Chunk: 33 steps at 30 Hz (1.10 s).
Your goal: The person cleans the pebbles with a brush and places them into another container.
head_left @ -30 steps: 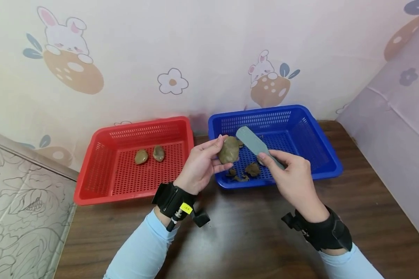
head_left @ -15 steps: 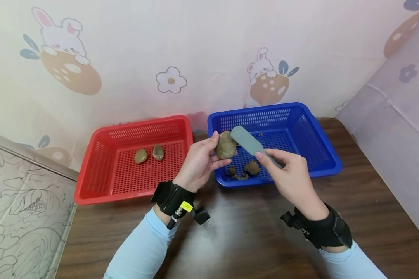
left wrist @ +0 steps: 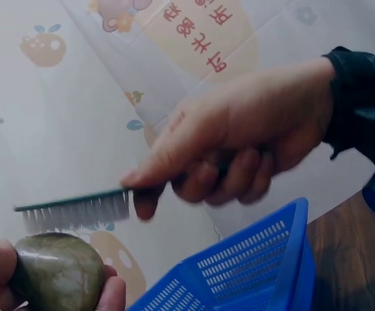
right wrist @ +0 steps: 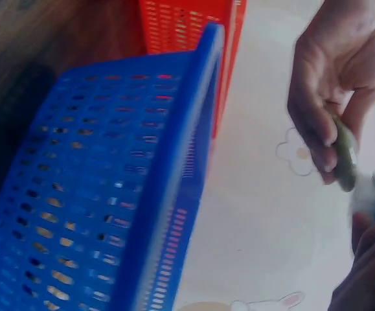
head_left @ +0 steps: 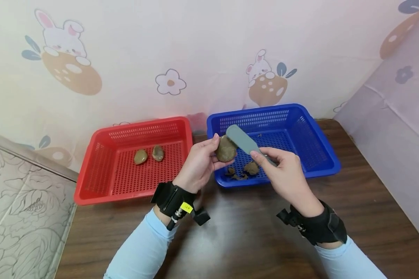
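In the head view my left hand (head_left: pixel 199 164) holds a smooth, flat, olive-brown stone (head_left: pixel 225 151) by its edges, over the near left part of the blue basket (head_left: pixel 322 145). My right hand (head_left: pixel 284 172) grips the handle of a grey-green brush (head_left: pixel 243 140), its flat back turned up. From the left wrist view, pale bristles (left wrist: pixel 77 215) point down at the stone's upper face (left wrist: pixel 61 269); whether they touch it is hard to tell. The right wrist view is blurred and shows the stone (right wrist: pixel 346 155) edge-on beside the brush.
Brown muddy clumps (head_left: pixel 251 168) and crumbs lie in the blue basket's near left part. To the left stands a red basket (head_left: pixel 125 197) with two smooth stones (head_left: pixel 141 156). Both baskets sit on a dark wooden table (head_left: pixel 237 232), against a wall covered with printed cloth (head_left: pixel 209 46).
The brush and my right hand have shifted left, bringing the brush head over the stone's upper right edge. My left hand stays nearly in place, with the stone slightly tilted.
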Each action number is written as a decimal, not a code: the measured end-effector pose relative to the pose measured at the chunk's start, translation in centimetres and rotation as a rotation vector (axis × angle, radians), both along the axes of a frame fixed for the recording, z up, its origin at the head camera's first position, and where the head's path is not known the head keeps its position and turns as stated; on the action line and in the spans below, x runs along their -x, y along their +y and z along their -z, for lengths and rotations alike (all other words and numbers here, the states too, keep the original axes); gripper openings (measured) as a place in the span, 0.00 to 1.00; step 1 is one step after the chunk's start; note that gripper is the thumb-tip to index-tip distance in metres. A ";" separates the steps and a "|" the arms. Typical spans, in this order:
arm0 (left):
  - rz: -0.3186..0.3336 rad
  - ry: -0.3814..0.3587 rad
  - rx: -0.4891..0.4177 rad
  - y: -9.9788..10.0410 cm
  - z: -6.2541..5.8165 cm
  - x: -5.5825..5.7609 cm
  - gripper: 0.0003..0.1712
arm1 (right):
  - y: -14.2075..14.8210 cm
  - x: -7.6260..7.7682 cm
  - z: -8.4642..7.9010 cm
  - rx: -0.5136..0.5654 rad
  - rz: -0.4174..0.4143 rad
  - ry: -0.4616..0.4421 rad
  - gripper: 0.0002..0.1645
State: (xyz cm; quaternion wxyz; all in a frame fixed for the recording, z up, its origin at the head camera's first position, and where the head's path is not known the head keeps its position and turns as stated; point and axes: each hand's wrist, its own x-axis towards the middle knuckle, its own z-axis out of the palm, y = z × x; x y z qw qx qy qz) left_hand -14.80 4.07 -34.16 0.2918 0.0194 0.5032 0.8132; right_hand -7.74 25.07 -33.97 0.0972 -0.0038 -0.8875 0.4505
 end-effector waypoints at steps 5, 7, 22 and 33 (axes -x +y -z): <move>-0.002 -0.001 -0.006 -0.1 0.0 0.1 0.25 | 0.6 0.1 0.5 -0.054 0.072 -0.027 0.24; -0.004 0.004 -0.010 -0.1 -0.1 0.1 0.25 | 0.6 0.0 0.3 -0.019 0.070 0.000 0.21; -0.019 -0.021 -0.018 -0.3 -0.3 0.1 0.26 | 0.0 0.1 0.5 0.033 0.033 0.035 0.18; 0.038 -0.060 -0.100 -0.2 -1.0 -0.1 0.27 | -0.1 0.3 0.9 0.051 0.059 0.105 0.18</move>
